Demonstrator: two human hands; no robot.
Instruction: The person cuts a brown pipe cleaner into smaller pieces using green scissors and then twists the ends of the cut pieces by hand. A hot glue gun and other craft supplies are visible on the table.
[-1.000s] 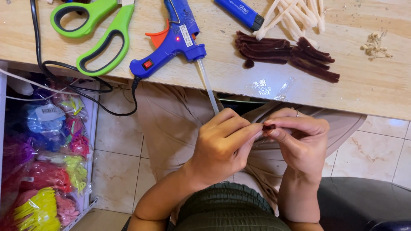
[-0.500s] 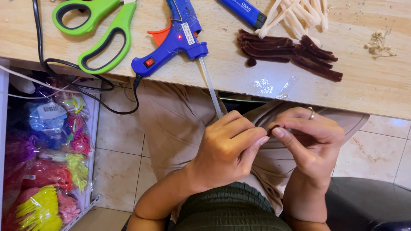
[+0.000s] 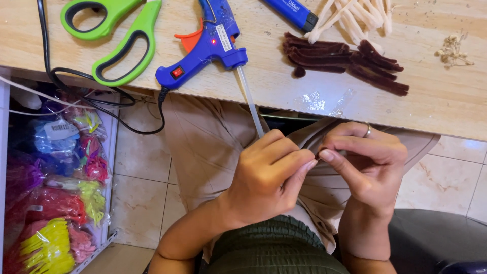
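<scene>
Hands are meeting over the lap, below the edge of the wooden table (image 3: 446,109). The left hand (image 3: 269,175) is curling its fingers nearly closed, and the right hand (image 3: 368,162), which is wearing a ring, is pressing thumb and forefinger toward it, so that both sets of fingertips are pinching a small dark brown piece (image 3: 317,153) between them. Only a sliver of that piece is showing at the point where the fingertips touch; its shape cannot be told. Working so close to the body is likely giving the person steadiness for something this small.

On the table, a blue glue gun (image 3: 208,48) is lying on its side with its clear glue stick (image 3: 251,104) jutting past the edge toward the hands, seemingly kept within easy reach. Dark brown fuzzy stems (image 3: 345,61) are lying in a loose bundle to its right, with pale cream stems (image 3: 355,15) beyond them. Green scissors (image 3: 114,35) are resting at the left, beside a black cord (image 3: 101,96). Bags of coloured material (image 3: 56,203) are sitting in a bin at floor level.
</scene>
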